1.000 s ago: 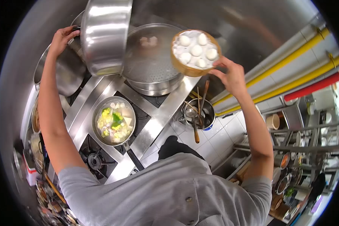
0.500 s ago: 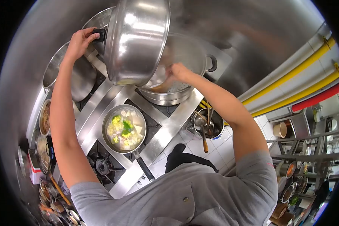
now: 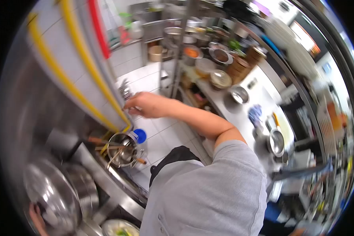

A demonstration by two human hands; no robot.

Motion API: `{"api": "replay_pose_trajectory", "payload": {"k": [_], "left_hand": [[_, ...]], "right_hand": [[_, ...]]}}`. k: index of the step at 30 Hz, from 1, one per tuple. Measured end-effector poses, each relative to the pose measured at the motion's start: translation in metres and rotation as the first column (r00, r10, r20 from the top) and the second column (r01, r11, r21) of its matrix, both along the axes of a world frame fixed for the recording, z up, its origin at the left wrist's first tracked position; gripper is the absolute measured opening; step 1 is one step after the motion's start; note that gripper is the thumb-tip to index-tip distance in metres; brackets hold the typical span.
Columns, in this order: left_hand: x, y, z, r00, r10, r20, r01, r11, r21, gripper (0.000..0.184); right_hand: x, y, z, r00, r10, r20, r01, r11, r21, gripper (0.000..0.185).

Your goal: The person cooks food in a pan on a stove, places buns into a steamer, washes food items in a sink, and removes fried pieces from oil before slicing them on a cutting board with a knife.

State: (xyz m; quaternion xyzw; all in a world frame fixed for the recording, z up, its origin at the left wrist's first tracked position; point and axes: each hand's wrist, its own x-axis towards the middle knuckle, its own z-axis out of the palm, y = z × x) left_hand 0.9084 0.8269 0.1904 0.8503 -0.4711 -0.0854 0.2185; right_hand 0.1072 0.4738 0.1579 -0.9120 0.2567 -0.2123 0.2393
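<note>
At the lower left, my left hand (image 3: 36, 216) is at the black knob of a large domed steel lid (image 3: 53, 192), fingers closed around it and partly cut off by the view's edge. The lid is at a big steel pot (image 3: 82, 185); whether it rests fully on it I cannot tell. My right hand (image 3: 147, 105) is held out in the air above a steel container (image 3: 124, 151) of ladles and sticks. Its fingers are curled together. A blurred shiny metal shape (image 3: 124, 89) shows just beyond them; whether they hold it I cannot tell.
A pan of food (image 3: 120, 228) stands at the bottom edge on the steel stove. Yellow pipes (image 3: 78, 59) and a red pipe (image 3: 99, 29) run along the tiled wall. To the right is a steel counter (image 3: 232, 114) with bowls, pots and a cloth (image 3: 255, 113).
My view has swung right. My right hand has left the inside of the big pot and reached out to the right. The lid, still in my left hand, is lower over the pot.
</note>
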Motion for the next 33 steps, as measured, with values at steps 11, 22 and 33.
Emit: {"api": "replay_pose_trajectory", "payload": {"k": [11,22,33], "left_hand": [[0.063,-0.077,-0.019,0.848,-0.413,0.333,0.28,0.882,0.38,0.036],[-0.268,-0.113,-0.017,0.567,0.209,0.797,-0.117,0.978,-0.173,0.043],[-0.692,-0.079,-0.441,0.703,0.515,-0.489,-0.556,0.828,0.073,0.022]], "right_hand": [[-0.439,0.031,0.118,0.314,-0.911,0.268,0.634,-0.008,-0.773,0.023],[-0.602,0.026,-0.127,0.135,-0.953,-0.27,0.678,0.288,-0.677,0.033],[-0.594,0.017,-0.215,0.187,-0.903,-0.386,0.642,0.41,-0.648,0.045]]}}
